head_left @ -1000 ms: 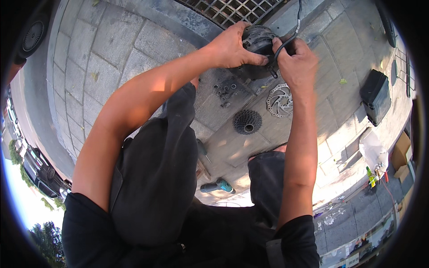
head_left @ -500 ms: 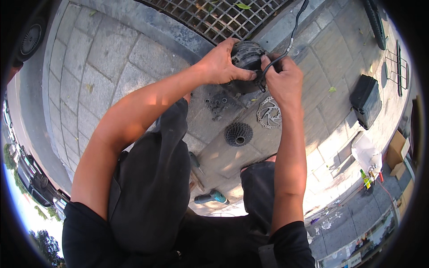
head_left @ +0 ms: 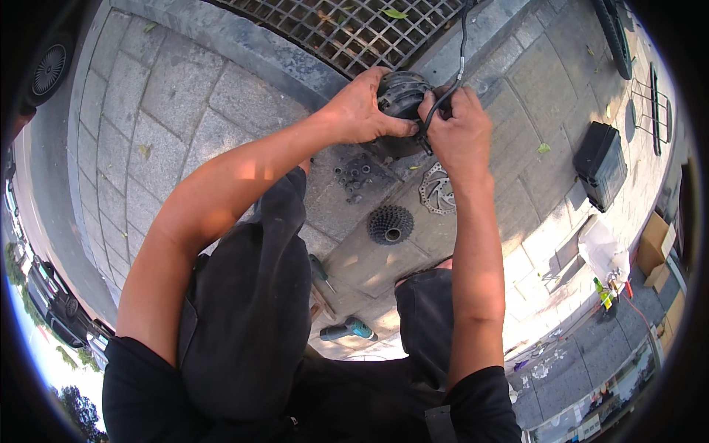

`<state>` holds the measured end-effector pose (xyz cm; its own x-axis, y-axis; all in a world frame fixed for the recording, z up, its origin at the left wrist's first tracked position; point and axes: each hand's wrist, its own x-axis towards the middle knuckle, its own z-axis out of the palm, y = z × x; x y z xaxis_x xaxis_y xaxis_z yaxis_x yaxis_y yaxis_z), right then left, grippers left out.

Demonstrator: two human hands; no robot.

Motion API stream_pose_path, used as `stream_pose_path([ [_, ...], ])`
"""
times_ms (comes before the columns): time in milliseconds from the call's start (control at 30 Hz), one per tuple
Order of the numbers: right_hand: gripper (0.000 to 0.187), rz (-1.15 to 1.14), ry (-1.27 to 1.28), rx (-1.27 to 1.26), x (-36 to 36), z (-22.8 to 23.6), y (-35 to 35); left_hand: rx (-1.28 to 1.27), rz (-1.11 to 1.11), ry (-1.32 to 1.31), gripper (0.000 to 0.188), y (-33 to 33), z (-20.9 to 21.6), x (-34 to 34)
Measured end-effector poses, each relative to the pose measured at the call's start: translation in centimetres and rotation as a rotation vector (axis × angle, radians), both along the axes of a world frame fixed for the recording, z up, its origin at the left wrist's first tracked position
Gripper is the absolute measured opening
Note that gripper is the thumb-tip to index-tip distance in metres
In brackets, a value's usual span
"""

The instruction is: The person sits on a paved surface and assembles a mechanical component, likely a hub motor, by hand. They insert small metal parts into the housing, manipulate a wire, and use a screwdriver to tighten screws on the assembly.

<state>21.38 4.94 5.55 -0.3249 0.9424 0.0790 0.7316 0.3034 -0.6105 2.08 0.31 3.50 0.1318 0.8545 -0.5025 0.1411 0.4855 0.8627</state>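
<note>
The left hand point(head_left: 362, 112) clamps the black hub point(head_left: 402, 87) at the far middle, probably to steady it; the right hand point(head_left: 462, 134) curls by the cable point(head_left: 462, 53), whether pinching I cannot tell; gears point(head_left: 385, 218) and disc point(head_left: 436, 193) lie nearer, likely for reach

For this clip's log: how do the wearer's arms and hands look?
Both arms wear plain black short sleeves ending above the elbow, with bare forearms below. The left hand and right hand are ungloved; no watch or bracelet shows on either wrist.
</note>
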Motion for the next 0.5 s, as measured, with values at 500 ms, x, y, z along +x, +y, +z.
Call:
stream_pose_path([
  [500, 0.02, -0.138, 0.105, -0.208, -0.1, 0.9, -0.8, 0.031, 0.007, 0.036, 0.101, -0.1, -0.6, 0.0],
])
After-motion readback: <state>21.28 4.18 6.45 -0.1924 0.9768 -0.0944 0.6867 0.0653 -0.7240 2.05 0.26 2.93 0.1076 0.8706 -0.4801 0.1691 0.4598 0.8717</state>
